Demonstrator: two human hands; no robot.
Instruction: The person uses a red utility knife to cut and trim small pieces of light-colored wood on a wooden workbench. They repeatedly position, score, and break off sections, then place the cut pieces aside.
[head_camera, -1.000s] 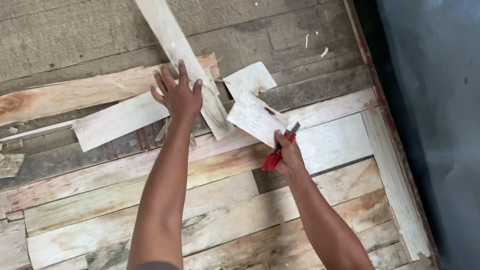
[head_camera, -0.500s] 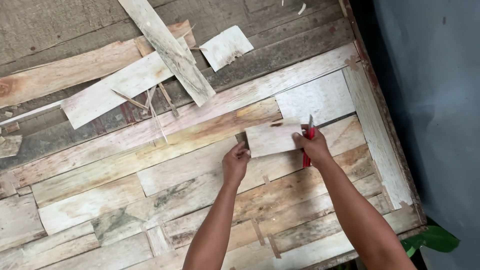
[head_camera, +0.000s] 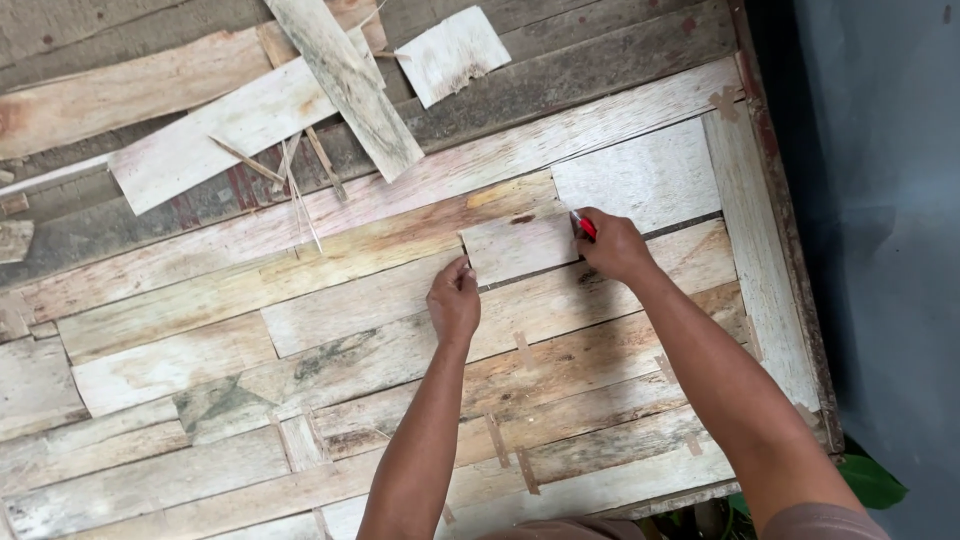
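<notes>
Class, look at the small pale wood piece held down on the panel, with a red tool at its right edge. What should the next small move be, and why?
Probably draw the red tool along the right edge of the small pale wood piece while holding it steady. The left hand presses the piece's lower left corner flat on the wooden panel, and the right hand holds the tool at the upper right corner, so a mark or cut there seems likely.

View: one head camera, looking steeply down on a wooden panel (head_camera: 300, 330) of pale strips.
Facing: away from the person; both forearms enter from the near edge and reach toward the middle.
Nearness: close, at arm's length; left hand (head_camera: 455, 300) and right hand (head_camera: 612, 245) sit mid-frame.
Coverage: the panel fills most of the frame; loose boards (head_camera: 250, 125) lie far left; a dark floor (head_camera: 880, 200) runs along the right.
Shared: no second view.
</notes>
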